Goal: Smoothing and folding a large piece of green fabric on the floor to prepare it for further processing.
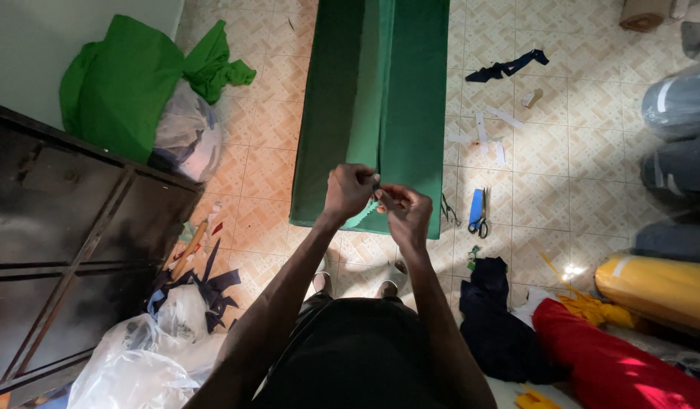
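My left hand [348, 189] and my right hand [405, 213] meet close together above the near end of a long folded green cloth [376, 91] laid on the tiled floor. Both hands pinch a small light green piece of cloth [367, 212] that hangs between them, with a thin dark thing at the fingertips that is too small to tell. The fingers of both hands are closed on it. My forearms reach forward from my body, and my feet stand just short of the cloth's near edge.
Scissors with blue handles [479, 213] lie right of the cloth. A dark metal cabinet [70, 235] stands at left, with green fabric [130, 83] and plastic bags [153, 356] beside it. Fabric rolls [660, 288], a red cloth [615, 363] and dark scraps [505, 68] fill the right side.
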